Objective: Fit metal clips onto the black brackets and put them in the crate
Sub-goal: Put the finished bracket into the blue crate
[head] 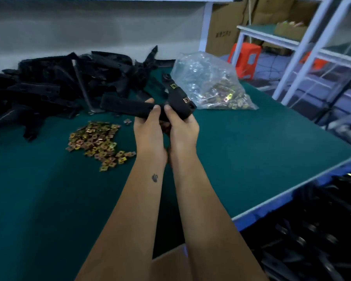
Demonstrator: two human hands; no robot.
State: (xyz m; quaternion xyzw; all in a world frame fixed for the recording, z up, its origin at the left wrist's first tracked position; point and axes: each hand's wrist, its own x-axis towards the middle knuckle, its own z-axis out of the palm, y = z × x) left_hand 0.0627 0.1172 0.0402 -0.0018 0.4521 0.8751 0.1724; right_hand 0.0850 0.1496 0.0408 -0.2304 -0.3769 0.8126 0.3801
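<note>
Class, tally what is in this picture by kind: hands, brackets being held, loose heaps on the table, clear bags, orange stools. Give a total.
Hands: 2, left hand, right hand
Held bracket: 1
Heaps: 2, bracket heap, clip heap
Clear bag: 1
Orange stool: 1
Total: 7

Bare forearms; small dark tattoo (154, 178) on left.

factory assembly bench: green mat (251, 142), bracket heap (49, 86), bagged clips (211, 82), crate (272, 211).
</note>
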